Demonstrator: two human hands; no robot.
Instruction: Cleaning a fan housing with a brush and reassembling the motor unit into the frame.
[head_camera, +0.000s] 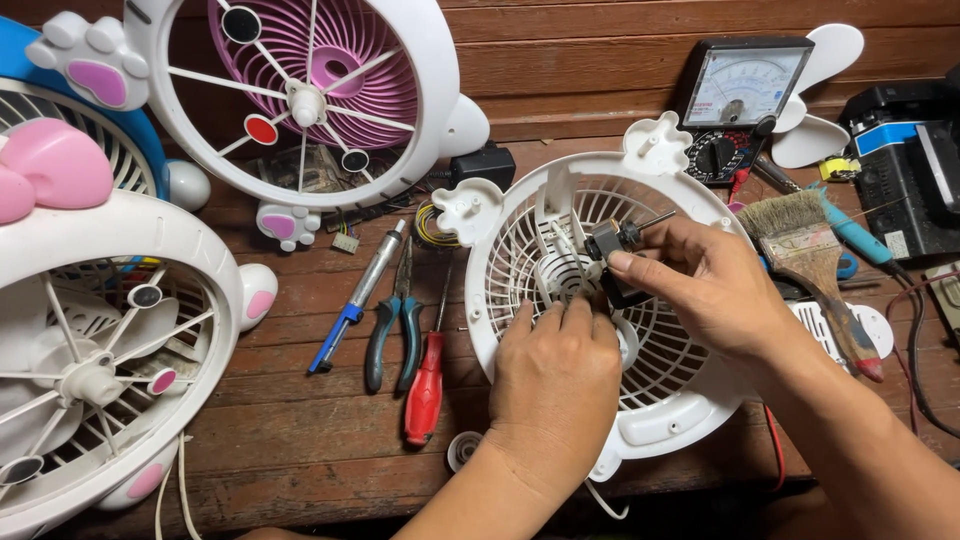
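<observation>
Tools and spare fans on a wooden bench

Red screwdriver (425, 385) beside pliers (392, 330); analog multimeter (738, 100) and paintbrush (815, 265) lie further right.

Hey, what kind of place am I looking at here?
Probably a small repair bench for electric fans. An analog multimeter, pliers and a red screwdriver lie on the wooden table, and both hands work on an opened white fan housing.

My left hand (553, 385) and right hand (715, 290) crowd white fan housing (680, 420) mid-bench. Left of it, pliers (392, 330), red screwdriver (426, 385), solder sucker (358, 298) block path; bare wood below them, toward near edge, open. Right side tight: brush (815, 255), wires. Far edge blocked by meter (738, 95), pink-grille fan (300, 95). Left edge full with white fan (110, 360).
</observation>
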